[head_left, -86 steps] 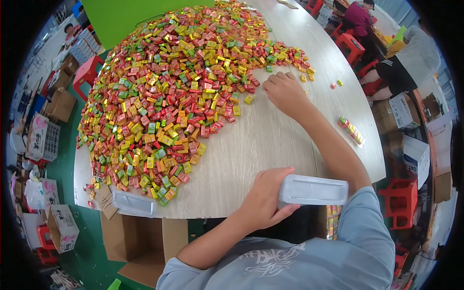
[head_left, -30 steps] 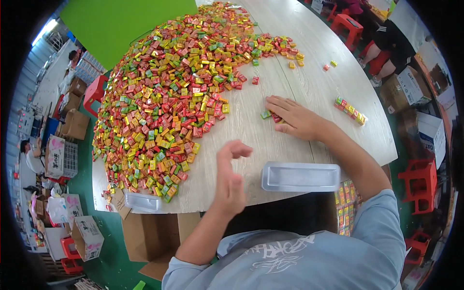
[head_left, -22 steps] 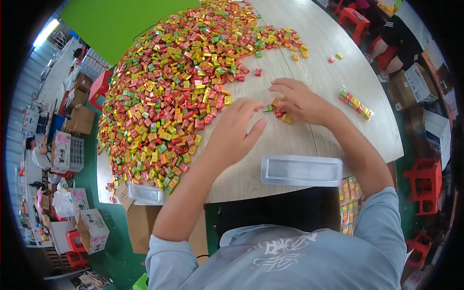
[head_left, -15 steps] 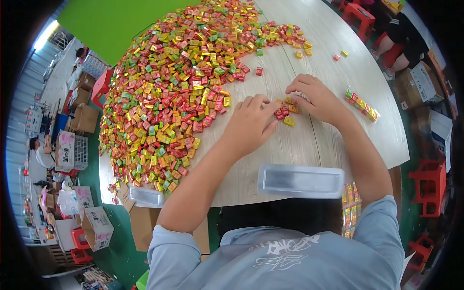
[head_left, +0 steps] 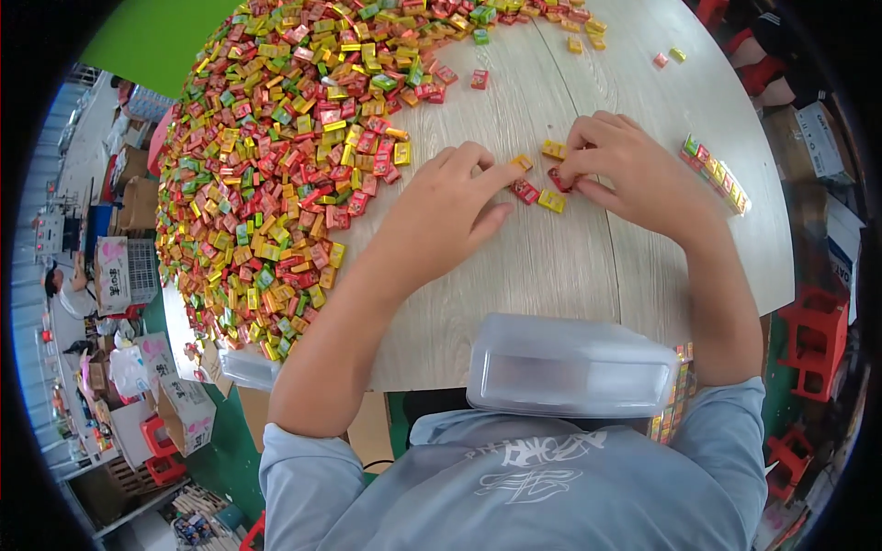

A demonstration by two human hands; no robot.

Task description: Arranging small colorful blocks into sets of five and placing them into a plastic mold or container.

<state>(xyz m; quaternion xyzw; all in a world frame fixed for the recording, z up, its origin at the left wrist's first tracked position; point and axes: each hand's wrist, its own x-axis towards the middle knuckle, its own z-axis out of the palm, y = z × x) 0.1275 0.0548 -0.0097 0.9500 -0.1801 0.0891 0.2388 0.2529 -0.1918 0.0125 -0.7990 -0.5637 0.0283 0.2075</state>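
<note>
Small wrapped candies in red, yellow, orange and green lie as a huge pile (head_left: pixel 276 138) on the left of the pale wooden table. My left hand (head_left: pixel 441 207) is open right of the pile, its thumb apart and its index fingertip at an orange-yellow candy (head_left: pixel 521 163). Just below that fingertip lies a red candy (head_left: pixel 525 191). Opposite, my right hand (head_left: pixel 629 170) has its bent fingers and thumb closed around a red candy (head_left: pixel 558 179), partly covered by the fingertips. A yellow candy (head_left: pixel 551 201) rests between the hands, and another yellow candy (head_left: pixel 553 148) lies just beyond.
A clear plastic tray (head_left: pixel 570 365) sits at the near table edge, before my body. A wrapped row of candies (head_left: pixel 715 174) lies at right. Another clear tray (head_left: pixel 248 369) stands at the near left. Red stools (head_left: pixel 813 335) and cardboard boxes (head_left: pixel 813 142) stand beyond the right edge.
The view has shifted, and the near tray looks larger. The candies between my hands have spread apart; my right fingers have come down onto a red one.
</note>
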